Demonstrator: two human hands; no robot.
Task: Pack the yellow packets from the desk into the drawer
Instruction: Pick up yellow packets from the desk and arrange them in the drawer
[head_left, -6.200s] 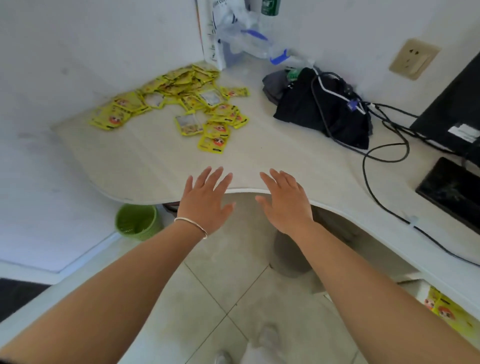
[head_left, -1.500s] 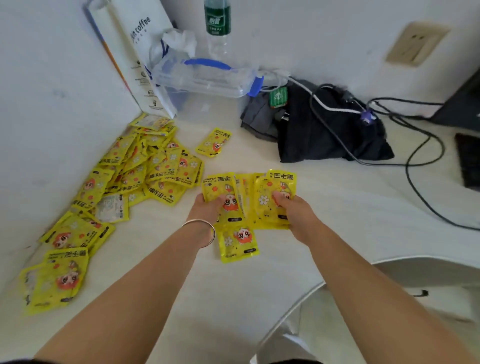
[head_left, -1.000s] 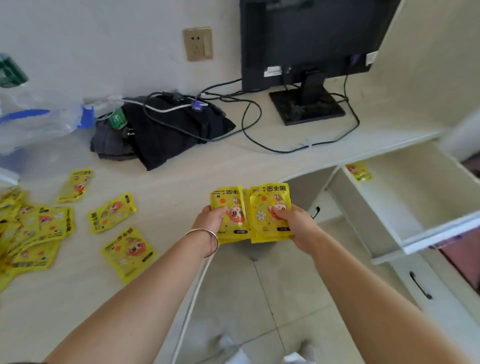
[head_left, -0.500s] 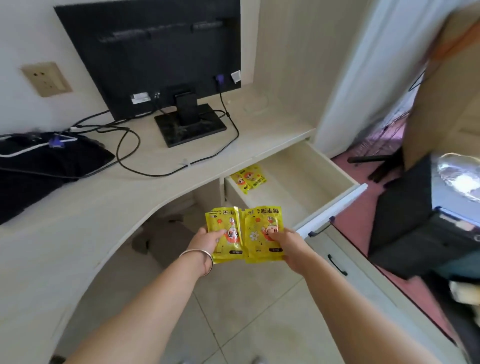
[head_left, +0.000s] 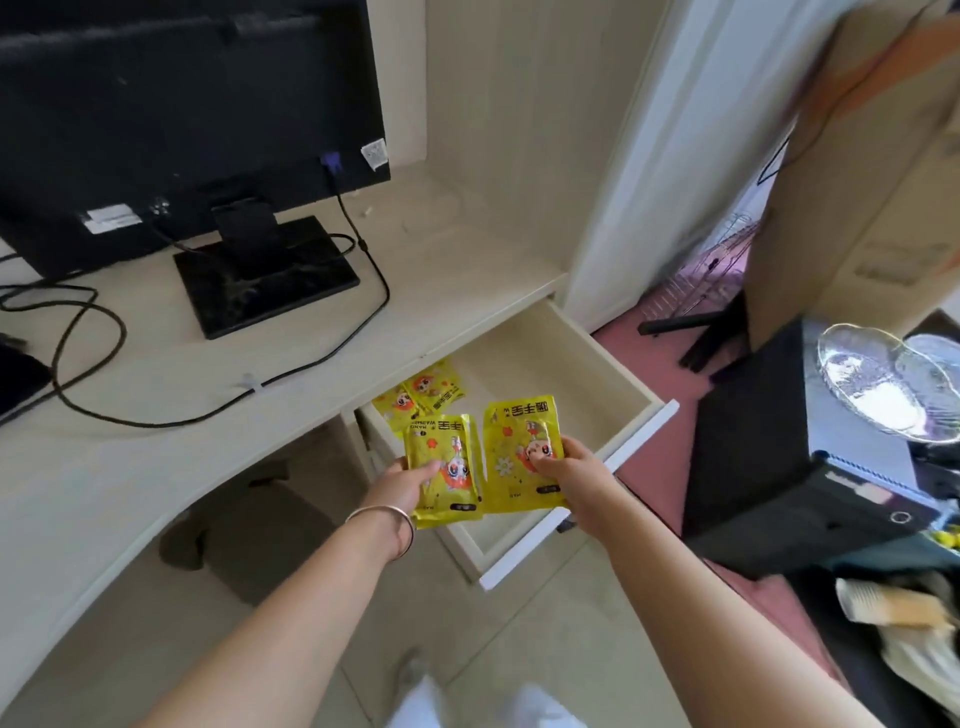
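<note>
My left hand (head_left: 410, 480) and right hand (head_left: 563, 465) each pinch glossy yellow packets (head_left: 522, 447), held upright. The pale wooden drawer (head_left: 550, 374) lies open just below, nearer my right hand.

Bright yellow packets against cream, beige and black.

The glossy yellow packets (head_left: 522, 452) show a red-and-orange cartoon face, small white and orange flowers, black lettering across the top and a small black label near the bottom. The shallow open drawer (head_left: 545, 374) is cream inside with a white front edge. The pale wood-grain bench (head_left: 130, 441) is light beige with faint streaks. The flat black monitor (head_left: 182, 104) has white stickers on its lower edge, and its thin cables (head_left: 387, 293) are black. The thin bangle (head_left: 384, 512) is silver. The floor tiles (head_left: 545, 649) are beige with grey joints, and the floor beyond (head_left: 660, 467) is dusky pink.
</note>
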